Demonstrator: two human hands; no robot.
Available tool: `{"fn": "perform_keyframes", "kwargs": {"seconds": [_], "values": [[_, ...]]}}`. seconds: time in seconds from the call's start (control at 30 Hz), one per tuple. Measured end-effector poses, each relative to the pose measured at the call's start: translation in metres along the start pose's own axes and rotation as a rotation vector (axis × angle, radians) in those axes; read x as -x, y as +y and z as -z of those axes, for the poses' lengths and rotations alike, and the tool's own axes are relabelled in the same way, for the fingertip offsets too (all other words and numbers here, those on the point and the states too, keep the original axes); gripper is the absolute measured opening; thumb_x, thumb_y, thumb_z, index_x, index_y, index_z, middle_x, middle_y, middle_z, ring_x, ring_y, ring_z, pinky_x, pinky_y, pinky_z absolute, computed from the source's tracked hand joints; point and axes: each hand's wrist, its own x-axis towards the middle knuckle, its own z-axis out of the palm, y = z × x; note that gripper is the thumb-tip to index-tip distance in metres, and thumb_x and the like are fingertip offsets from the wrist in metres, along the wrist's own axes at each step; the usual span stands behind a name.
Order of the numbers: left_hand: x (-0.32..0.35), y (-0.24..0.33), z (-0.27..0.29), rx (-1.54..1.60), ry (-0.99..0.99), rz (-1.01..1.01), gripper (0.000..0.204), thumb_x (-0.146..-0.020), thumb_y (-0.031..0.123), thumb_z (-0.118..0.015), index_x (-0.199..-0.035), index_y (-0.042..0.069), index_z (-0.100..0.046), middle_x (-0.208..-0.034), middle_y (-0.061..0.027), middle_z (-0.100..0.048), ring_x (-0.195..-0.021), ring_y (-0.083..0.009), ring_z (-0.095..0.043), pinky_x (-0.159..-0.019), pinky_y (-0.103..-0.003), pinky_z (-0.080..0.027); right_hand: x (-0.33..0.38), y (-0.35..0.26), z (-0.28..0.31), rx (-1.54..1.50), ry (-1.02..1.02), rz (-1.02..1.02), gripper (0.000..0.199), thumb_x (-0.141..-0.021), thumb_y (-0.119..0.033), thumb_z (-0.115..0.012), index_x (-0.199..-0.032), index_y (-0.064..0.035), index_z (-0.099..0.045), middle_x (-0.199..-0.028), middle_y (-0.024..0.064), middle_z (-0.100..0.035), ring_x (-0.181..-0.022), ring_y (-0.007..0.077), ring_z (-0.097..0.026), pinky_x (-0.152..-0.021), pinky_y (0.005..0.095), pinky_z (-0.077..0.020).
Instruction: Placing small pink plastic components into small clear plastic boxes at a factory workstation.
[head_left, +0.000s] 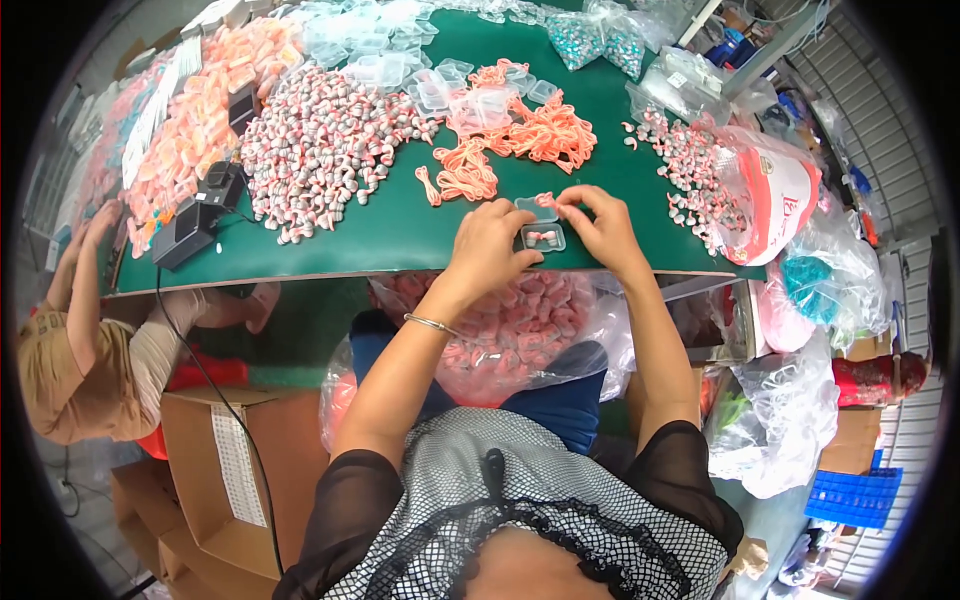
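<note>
Near the front edge of the green table, my left hand [490, 243] grips a small see-through plastic case [543, 237] by its left side. The case's lid stands up, and small pink-and-grey pieces that look like earplugs lie in it. My right hand [603, 228] pinches a little pink-orange cord bundle [545, 200] over the lid. Just beyond my hands are bundles of orange cord [553, 133]. A big heap of pink-and-grey earplugs [325, 140] lies to the left, and a smaller heap [690, 170] spills from a white-and-red bag [775, 195] on the right.
Empty plastic cases [380, 40] cover the back. Orange pieces [215, 100] and black boxes [185, 235] with a hanging cable lie left. A bag of pink pieces [515, 325] rests at my lap. Another person [80, 350] sits at left beside a cardboard box [235, 470].
</note>
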Motion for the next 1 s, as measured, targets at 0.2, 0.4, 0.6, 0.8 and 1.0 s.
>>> {"fn": "perform_keyframes", "kwargs": {"seconds": [0.2, 0.4, 0.6, 0.8, 1.0], "values": [[-0.004, 0.002, 0.000, -0.006, -0.024, 0.035, 0.050, -0.061, 0.022, -0.086, -0.105, 0.005, -0.069, -0.090, -0.0107, -0.062, -0.090, -0.0310, -0.061, -0.079, -0.041, -0.049, 0.013, 0.002, -0.010, 0.087, -0.078, 0.168, 0.010, -0.081, -0.006, -0.070, -0.091, -0.0048, -0.068, -0.089, 0.0088, -0.066, -0.084, 0.0270, -0.062, -0.075, 0.0367, -0.0500], [-0.002, 0.000, -0.001, 0.022, -0.004, 0.030, 0.050, -0.061, 0.021, -0.086, -0.105, 0.004, -0.069, -0.091, -0.0110, -0.063, -0.091, -0.0316, -0.061, -0.080, -0.042, -0.049, 0.023, -0.003, -0.010, 0.099, -0.059, 0.196, 0.011, -0.082, -0.003, -0.069, -0.092, -0.0050, -0.068, -0.093, 0.0093, -0.063, -0.087, 0.0286, -0.061, -0.075, 0.0388, -0.0506], [-0.001, 0.002, 0.001, 0.041, -0.006, 0.040, 0.050, -0.061, 0.022, -0.086, -0.105, 0.005, -0.069, -0.095, -0.0108, -0.062, -0.092, -0.0311, -0.061, -0.080, -0.042, -0.050, 0.024, 0.003, -0.006, 0.190, -0.080, 0.249, 0.017, -0.081, -0.002, -0.068, -0.098, -0.0045, -0.069, -0.092, 0.0097, -0.064, -0.090, 0.0286, -0.061, -0.075, 0.0395, -0.0502], [0.001, 0.000, 0.001, 0.056, 0.004, 0.038, 0.050, -0.062, 0.022, -0.086, -0.106, 0.005, -0.069, -0.097, -0.0106, -0.061, -0.092, -0.0309, -0.061, -0.080, -0.041, -0.050, 0.023, -0.005, 0.005, 0.319, -0.115, 0.294, 0.025, -0.084, -0.002, -0.063, -0.109, -0.0044, -0.065, -0.097, 0.0101, -0.066, -0.092, 0.0305, -0.062, -0.080, 0.0406, -0.0491], [0.000, -0.002, 0.000, 0.068, -0.002, 0.049, 0.048, -0.062, 0.023, -0.086, -0.103, 0.006, -0.069, -0.096, -0.0101, -0.061, -0.091, -0.0311, -0.061, -0.080, -0.041, -0.049, -0.014, 0.013, -0.001, 0.248, -0.161, 0.135, 0.023, -0.086, -0.006, -0.063, -0.109, -0.0045, -0.066, -0.101, 0.0121, -0.063, -0.097, 0.0307, -0.060, -0.085, 0.0394, -0.0488]]}}
